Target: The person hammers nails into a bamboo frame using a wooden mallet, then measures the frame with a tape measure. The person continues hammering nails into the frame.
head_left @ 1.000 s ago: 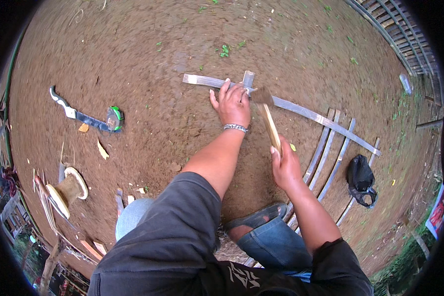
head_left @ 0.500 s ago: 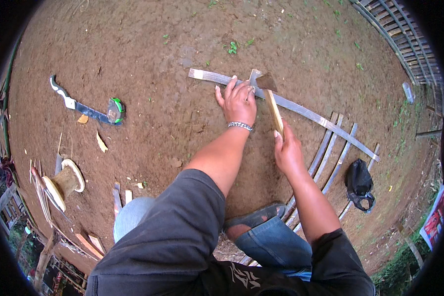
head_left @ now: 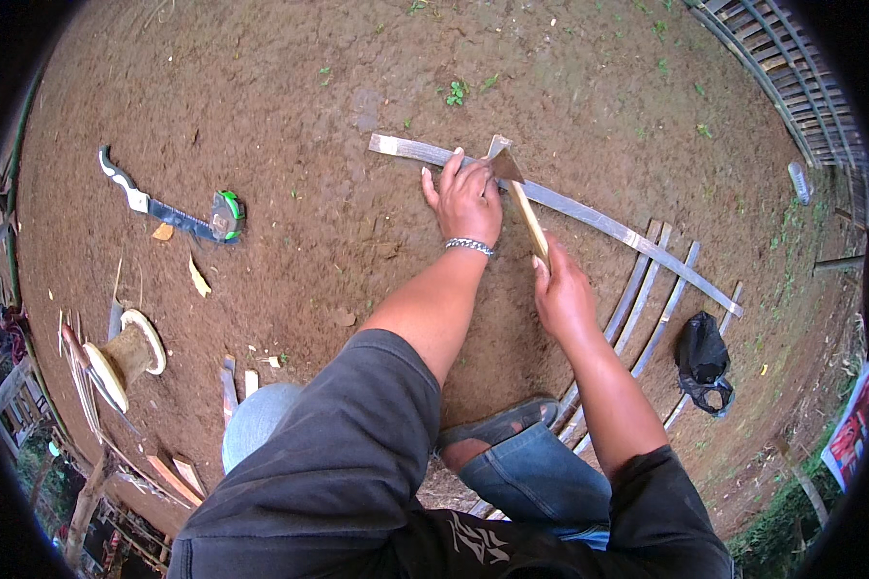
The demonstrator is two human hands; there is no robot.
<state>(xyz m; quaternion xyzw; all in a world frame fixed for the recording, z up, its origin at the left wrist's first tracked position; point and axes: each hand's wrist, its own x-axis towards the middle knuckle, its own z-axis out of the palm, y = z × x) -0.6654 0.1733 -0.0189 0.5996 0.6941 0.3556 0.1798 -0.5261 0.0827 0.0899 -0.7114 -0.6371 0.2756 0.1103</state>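
Note:
A long, flat grey bamboo strip (head_left: pixel 589 214) lies slantwise on the bare soil. My left hand (head_left: pixel 468 201), wearing a chain bracelet, presses on it with its fingers bent over the strip. Any small thing between the thumb and forefinger is hidden. Just right of those fingers, the pale end of another strip (head_left: pixel 498 145) sticks out beyond the long one. My right hand (head_left: pixel 562 289) is wrapped round the wooden handle of a hatchet (head_left: pixel 529 220). Its dark, flared metal head is over the crossing of the strips, close to my left fingertips.
Several narrow strips (head_left: pixel 679 278) run under the long strip's right end, beside a black plastic bag (head_left: pixel 702 352). Left lie a folding saw (head_left: pixel 154 206), a tape measure (head_left: pixel 226 214) and a spool (head_left: pixel 128 355). A slatted fence (head_left: pixel 792 72) stands far right.
The hatchet head has moved left and slightly down, nearer my left fingers, and my right hand has shifted slightly left. My left hand and the long strip stay in place.

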